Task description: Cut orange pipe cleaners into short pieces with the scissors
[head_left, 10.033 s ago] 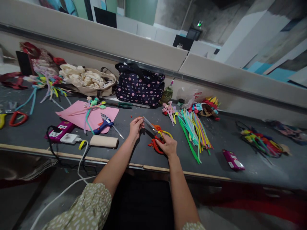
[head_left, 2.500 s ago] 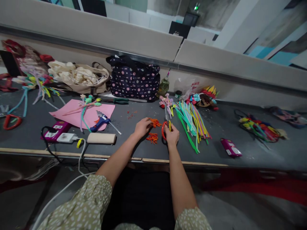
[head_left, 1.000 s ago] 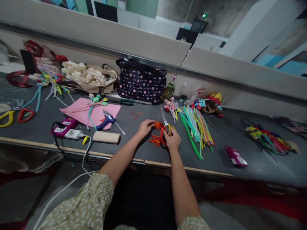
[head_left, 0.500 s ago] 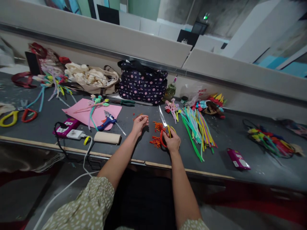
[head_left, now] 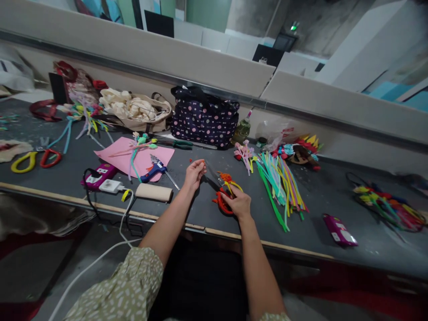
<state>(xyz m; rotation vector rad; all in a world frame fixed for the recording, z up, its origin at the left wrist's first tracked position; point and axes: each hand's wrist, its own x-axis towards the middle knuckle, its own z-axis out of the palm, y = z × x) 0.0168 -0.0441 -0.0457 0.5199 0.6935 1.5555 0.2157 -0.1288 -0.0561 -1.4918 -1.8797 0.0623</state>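
My right hand [head_left: 240,203] grips a pair of scissors [head_left: 228,192] by their red and yellow handles. Their blades are parted and point up and left toward my left hand [head_left: 195,175]. That hand is closed in a pinch on a short piece of orange pipe cleaner [head_left: 203,161], mostly hidden by the fingers. Cut orange pipe cleaner bits [head_left: 224,176] lie behind the scissors, with more partly covered by the handles. To the right of my right hand lies a bundle of long pipe cleaners [head_left: 279,180] in green, mint, yellow and pink.
A blue glue gun [head_left: 155,170] rests on pink paper [head_left: 107,154] at left, near a cardboard tube [head_left: 154,192] and a purple power strip [head_left: 100,175]. Behind stands a dark dotted bag [head_left: 203,118]. Another purple device [head_left: 339,229] lies right, near the table's front edge [head_left: 284,248].
The scissors have swung left, so their parted blades now reach toward the pinched fingers of my left hand. The whole view has shifted slightly.
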